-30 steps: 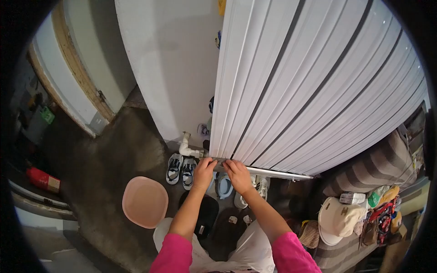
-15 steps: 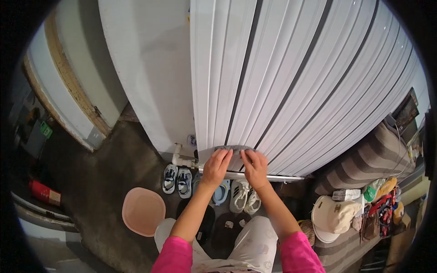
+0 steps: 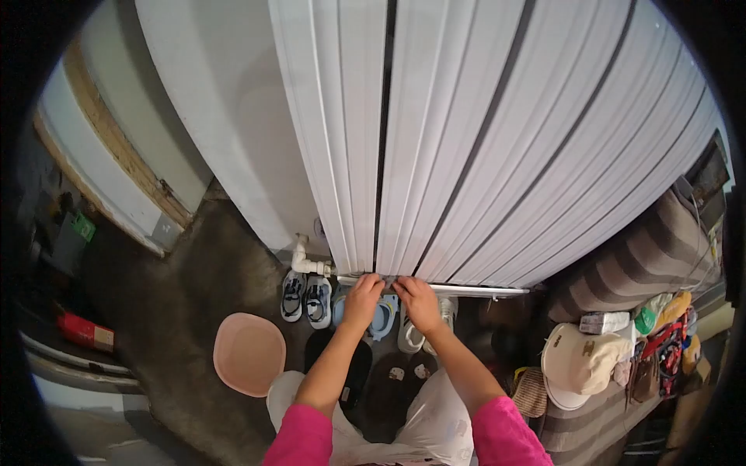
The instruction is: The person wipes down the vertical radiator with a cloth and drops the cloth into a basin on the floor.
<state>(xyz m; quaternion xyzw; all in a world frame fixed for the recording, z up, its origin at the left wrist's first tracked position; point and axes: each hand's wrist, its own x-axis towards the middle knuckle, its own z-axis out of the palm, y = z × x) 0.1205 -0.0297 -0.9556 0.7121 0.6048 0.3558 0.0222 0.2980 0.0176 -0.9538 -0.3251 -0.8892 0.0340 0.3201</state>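
Observation:
A white radiator (image 3: 435,140) with tall ribs and dark gaps rises in front of me. At its bottom rail, my left hand (image 3: 363,299) is closed, fingertips pinched on a grey cloth (image 3: 389,279). Close beside it, my right hand (image 3: 420,303) is closed on the same cloth. Only a small strip of the cloth shows between the hands; the rest is hidden behind the fingers. Below the hands lie a light blue plastic item (image 3: 381,320) and white shoes (image 3: 410,335), both partly covered by my forearms.
A white pipe elbow (image 3: 303,260) joins the radiator's lower left. Patterned sneakers (image 3: 318,301) stand under it. On the floor at left is a pink basin (image 3: 249,355). A striped sofa (image 3: 633,256) at right carries caps (image 3: 583,361) and assorted items.
Both hands have moved down with the grey cloth, from the lower face of the radiator ribs to the bottom rail. The view has shifted slightly, and less of the cloth shows.

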